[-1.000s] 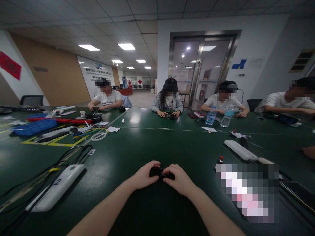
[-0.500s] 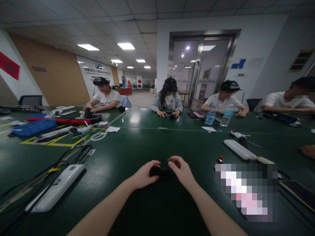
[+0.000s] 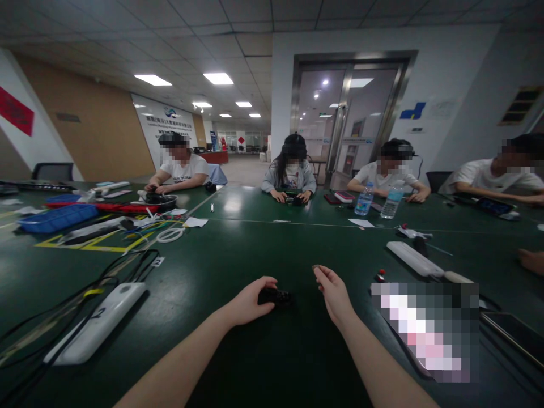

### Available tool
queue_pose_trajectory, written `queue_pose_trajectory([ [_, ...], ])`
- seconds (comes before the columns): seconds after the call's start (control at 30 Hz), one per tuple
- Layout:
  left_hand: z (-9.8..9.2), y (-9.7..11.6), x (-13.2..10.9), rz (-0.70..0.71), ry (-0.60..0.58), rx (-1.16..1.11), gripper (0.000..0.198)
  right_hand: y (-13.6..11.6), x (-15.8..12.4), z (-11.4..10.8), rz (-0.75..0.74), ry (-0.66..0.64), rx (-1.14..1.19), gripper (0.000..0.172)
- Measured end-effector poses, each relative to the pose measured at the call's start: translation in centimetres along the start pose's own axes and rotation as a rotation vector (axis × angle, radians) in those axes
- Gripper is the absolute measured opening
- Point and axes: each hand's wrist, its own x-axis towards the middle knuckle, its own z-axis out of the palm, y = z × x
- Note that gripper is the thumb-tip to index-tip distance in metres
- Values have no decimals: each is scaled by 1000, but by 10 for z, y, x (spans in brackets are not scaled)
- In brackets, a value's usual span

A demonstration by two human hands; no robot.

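Note:
My left hand [image 3: 253, 300] is closed around the left end of a small black box-like object [image 3: 277, 297] on the dark green table [image 3: 238, 249]. Details on its dark surface are too small to make out. To the right of it, apart from the black object, my right hand [image 3: 334, 289] is raised a little. Its thumb and index finger pinch a tiny dark piece [image 3: 315, 267], whose kind I cannot tell.
A white power strip [image 3: 104, 326] with black cables lies at the left, and another white power strip [image 3: 414, 259] at the right. Beyond it stand water bottles [image 3: 364, 201]. A blue tray [image 3: 59, 219] sits far left. A phone [image 3: 516, 334] lies right. Several people sit opposite.
My right hand has moved to the right, away from the black object, with the tiny piece between its fingers. My left hand keeps its hold in the same place.

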Motion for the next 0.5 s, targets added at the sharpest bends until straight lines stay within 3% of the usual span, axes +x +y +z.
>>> queue_pose_trajectory([
  [0.5,-3,11,-1,-32,-10,32,52,3,3,0,12,24,27,45],
])
